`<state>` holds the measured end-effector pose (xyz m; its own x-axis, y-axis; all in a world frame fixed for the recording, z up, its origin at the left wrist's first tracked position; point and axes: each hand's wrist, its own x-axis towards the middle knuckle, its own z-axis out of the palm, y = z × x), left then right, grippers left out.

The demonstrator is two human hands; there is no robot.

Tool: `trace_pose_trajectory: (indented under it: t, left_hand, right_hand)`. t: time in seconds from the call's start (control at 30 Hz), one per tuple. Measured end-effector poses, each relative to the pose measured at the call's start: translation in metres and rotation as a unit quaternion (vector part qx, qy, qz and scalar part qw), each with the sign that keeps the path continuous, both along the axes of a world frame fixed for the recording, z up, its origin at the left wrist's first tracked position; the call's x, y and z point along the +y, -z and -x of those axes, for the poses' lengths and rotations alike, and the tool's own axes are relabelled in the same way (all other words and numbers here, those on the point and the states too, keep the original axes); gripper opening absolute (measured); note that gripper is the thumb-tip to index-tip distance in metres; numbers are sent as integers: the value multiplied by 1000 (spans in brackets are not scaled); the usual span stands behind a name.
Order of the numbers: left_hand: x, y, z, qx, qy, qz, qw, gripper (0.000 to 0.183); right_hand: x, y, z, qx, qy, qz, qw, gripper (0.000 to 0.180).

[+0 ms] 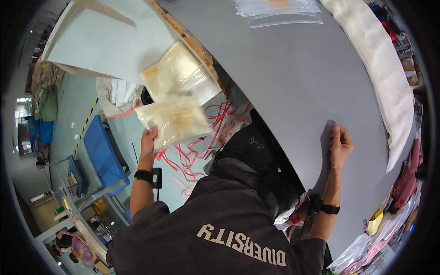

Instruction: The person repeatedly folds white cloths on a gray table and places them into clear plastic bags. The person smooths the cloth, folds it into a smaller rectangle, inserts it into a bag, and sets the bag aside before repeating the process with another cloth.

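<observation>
My left hand (149,144) grips the near left corner of a clear plastic packet (182,120) with cream-coloured, folded soft contents and orange print. The packet hangs over the floor, left of the table. Just beyond it, similar cream packets (172,68) lie against the inner side of a cardboard carton (190,39). My right hand (341,142) is over the grey tabletop (292,86), thumb against curled fingers and nothing visible in them. Its shadow falls on the surface beside it.
Clear zip bags (282,13) lie at the table's far end, and a long strip of white padded fabric (374,68) along its right side. Red strapping (185,161) is tangled on the floor. A white sack (117,98) and blue platform (103,154) stand left. People (77,245) are at lower left.
</observation>
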<state>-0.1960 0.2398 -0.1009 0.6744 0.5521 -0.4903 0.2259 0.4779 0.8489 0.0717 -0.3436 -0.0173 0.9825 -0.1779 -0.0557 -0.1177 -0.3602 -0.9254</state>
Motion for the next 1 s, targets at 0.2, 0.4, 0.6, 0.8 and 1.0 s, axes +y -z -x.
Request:
trace_pose_trajectory:
  t: [0.2,0.4,0.6,0.8,1.0]
  left_hand:
    - [52,-12,-75,-119,9,-56,991,35]
    - [144,31,-122,-136,-42,-49,989,36]
    - [180,120,-159,334,-15,-439,834,77]
    - [124,85,-203,268,-27,-663,699,62]
    - [-43,-33,-266,-162,51,-674,719,34]
  right_hand:
    - [3,-4,-1,11,21,48,999,30]
    - [3,-4,2,-14,16,95,995,30]
    - [9,-7,0,-1,33,143,989,33]
    - [15,-11,2,-38,22,113,993,30]
    - [10,-19,-1,12,38,82,996,21]
